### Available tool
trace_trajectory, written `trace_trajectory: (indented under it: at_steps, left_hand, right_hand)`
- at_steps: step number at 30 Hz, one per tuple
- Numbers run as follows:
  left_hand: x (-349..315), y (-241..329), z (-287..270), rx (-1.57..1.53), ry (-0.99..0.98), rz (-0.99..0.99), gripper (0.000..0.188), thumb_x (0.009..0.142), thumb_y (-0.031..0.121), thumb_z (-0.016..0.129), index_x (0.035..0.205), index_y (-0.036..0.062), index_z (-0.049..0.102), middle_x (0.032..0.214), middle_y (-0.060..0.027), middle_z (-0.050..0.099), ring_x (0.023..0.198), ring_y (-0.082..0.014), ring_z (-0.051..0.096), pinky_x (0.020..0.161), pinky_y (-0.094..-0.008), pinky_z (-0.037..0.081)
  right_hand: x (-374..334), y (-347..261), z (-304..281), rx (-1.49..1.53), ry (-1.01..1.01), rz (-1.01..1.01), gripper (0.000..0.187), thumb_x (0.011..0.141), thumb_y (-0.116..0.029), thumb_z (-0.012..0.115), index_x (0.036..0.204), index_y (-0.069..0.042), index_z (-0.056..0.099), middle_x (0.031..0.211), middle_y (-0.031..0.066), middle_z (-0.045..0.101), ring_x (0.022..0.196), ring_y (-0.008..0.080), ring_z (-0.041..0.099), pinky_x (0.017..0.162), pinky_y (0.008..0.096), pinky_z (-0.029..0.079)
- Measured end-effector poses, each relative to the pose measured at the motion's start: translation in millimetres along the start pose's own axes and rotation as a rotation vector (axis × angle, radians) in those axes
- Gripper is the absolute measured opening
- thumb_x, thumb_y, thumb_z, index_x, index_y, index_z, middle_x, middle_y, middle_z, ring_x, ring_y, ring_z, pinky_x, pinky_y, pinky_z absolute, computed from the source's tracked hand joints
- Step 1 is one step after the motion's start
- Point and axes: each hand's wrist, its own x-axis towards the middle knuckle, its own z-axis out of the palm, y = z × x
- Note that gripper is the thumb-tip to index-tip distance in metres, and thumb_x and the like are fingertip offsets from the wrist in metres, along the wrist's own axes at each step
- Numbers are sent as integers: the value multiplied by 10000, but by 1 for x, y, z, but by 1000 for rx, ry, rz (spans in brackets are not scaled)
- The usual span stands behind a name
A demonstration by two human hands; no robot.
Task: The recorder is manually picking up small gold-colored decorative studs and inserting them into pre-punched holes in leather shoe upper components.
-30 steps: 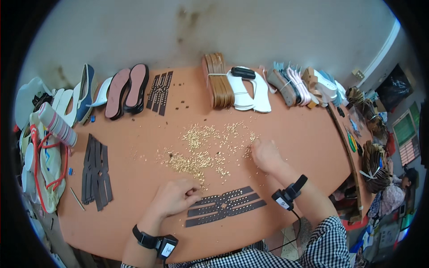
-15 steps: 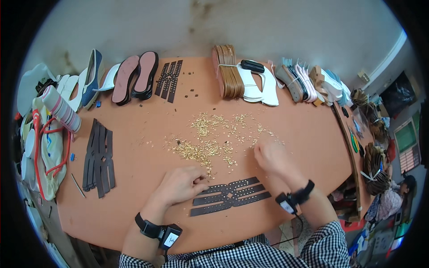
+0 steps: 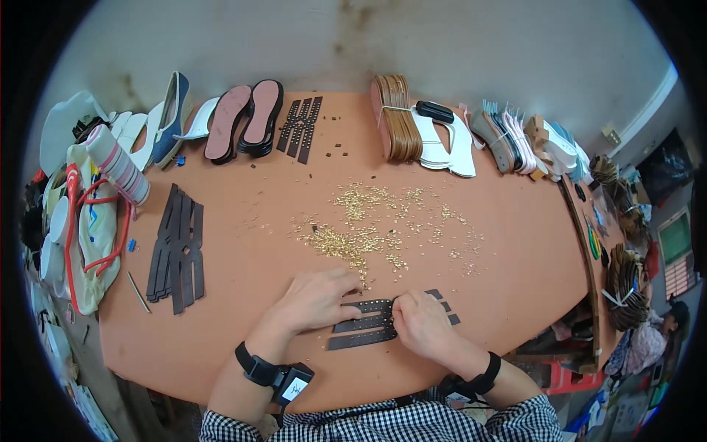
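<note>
A dark strap piece (image 3: 361,340) lies before me, cut into several arms with rows of small gold studs on it. My right hand (image 3: 421,321) is over its middle, thumb and fingers pinched together against the piece; anything between the fingertips is too small to make out. At the left end of the upper arm, my left hand (image 3: 313,300) rests with its thumb on the strap. Its curled fingers stand apart from the thumb, beside the near edge of the scattered gold studs (image 3: 346,243). The right hand hides part of the strap piece.
Dark cut strap pieces (image 3: 177,250) lie at left near a thin metal rod (image 3: 138,292). Pink-topped soles (image 3: 263,114), another studded piece (image 3: 300,129), a bundle of brown soles (image 3: 398,118) and white cutouts (image 3: 460,147) line the back. A striped cup (image 3: 118,166) stands left.
My right hand has moved left and toward me, from beside the stud pile onto the strap piece's middle. My left thumb now lies on the strap. The whole view has shifted slightly.
</note>
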Motion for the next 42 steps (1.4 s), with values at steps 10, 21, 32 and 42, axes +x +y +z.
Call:
trace_trajectory:
  at_steps: [10, 21, 32, 42]
  left_hand:
    - [3, -2, 6, 20, 14, 26, 338, 748, 331, 679, 990, 99, 632, 1007, -65, 634, 933, -286, 624, 770, -415, 505]
    - [4, -5, 9, 32, 44, 38, 357, 740, 324, 693, 1006, 96, 626, 958, -78, 633, 881, -300, 628, 738, -421, 504]
    - [4, -7, 12, 37, 71, 39, 350, 744, 332, 687, 1009, 110, 633, 946, -66, 638, 860, -280, 633, 724, -407, 508]
    - [4, -6, 11, 33, 61, 26, 341, 743, 316, 685, 1001, 99, 634, 939, -72, 634, 859, -291, 626, 720, -411, 503]
  right_hand:
    - [1, -3, 4, -58, -26, -1, 119, 807, -85, 590, 893, -17, 544, 895, 166, 561, 860, 338, 576, 760, 431, 460]
    - [1, -1, 1, -36, -52, -3, 119, 803, -65, 598, 885, -7, 533, 877, 172, 539, 845, 353, 569, 772, 433, 465]
    - [0, 1, 2, -12, -51, -42, 129, 795, -48, 594, 889, 2, 521, 882, 179, 526, 836, 355, 557, 753, 436, 460]
    - [0, 1, 1, 1, -4, -58, 103, 796, -17, 596, 871, -1, 526, 835, 165, 520, 791, 354, 556, 710, 422, 462]
